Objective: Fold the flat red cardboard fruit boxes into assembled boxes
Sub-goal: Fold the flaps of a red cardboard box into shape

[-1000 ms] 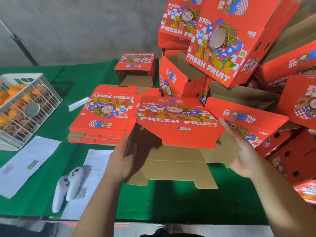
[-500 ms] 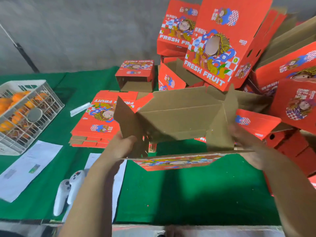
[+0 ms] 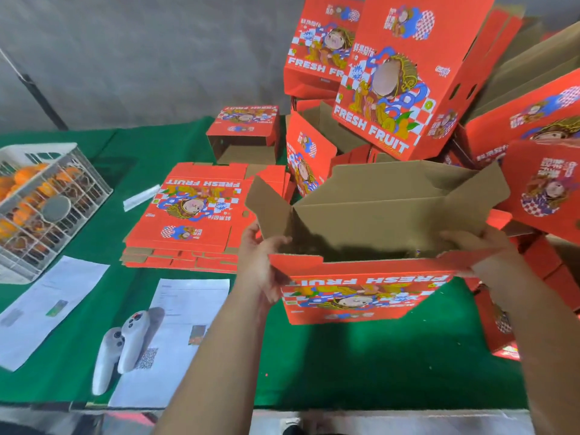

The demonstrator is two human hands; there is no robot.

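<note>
Fruit box (image 3: pixel 361 296) half popped, held above bench (image 3: pixel 345 365) | left hand (image 3: pixel 260 268), right hand (image 3: pixel 489 259) pinching its ends | flaps loose, might spring flat

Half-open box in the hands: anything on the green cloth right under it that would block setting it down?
Nothing visible does. The half-open box, gripped by the left hand and right hand, hangs over bare green cloth. The controllers and papers lie off to the left.
</note>
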